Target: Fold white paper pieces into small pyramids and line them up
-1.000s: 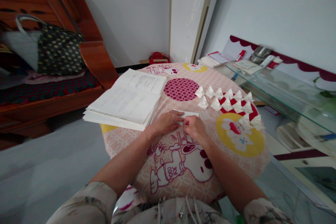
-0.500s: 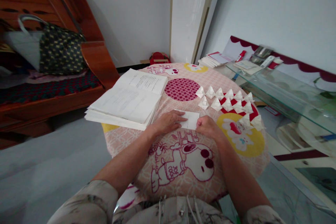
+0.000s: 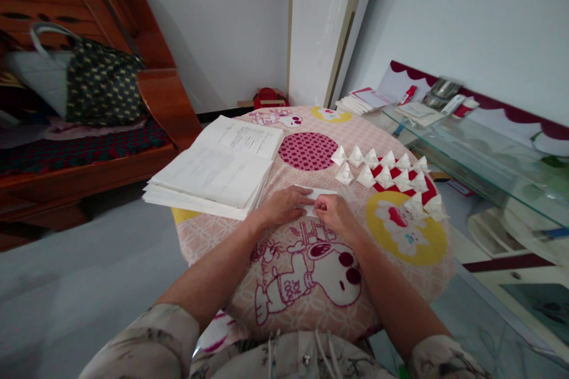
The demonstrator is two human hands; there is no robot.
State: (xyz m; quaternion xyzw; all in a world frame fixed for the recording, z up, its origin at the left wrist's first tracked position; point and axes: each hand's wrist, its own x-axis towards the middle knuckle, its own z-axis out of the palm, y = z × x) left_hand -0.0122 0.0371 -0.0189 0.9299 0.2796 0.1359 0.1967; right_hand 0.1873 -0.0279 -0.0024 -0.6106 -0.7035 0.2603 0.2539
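A small piece of white paper lies on the round table in front of me, partly hidden under both hands. My left hand rests on its left part, with the fingers stretched out flat. Over the paper's right part, my right hand is closed, its curled fingers against the paper close to my left fingertips. Whether it pinches an edge or only presses down is hard to see. To the right stand several folded white paper pyramids in rows.
An open stack of printed pages lies left of my hands on the patterned tablecloth. A glass shelf with small items runs along the right. At left is a wooden bench with a dark patterned bag.
My right hand has moved left from the paper's right edge across its surface, close to my left hand. My left hand has stayed in place.
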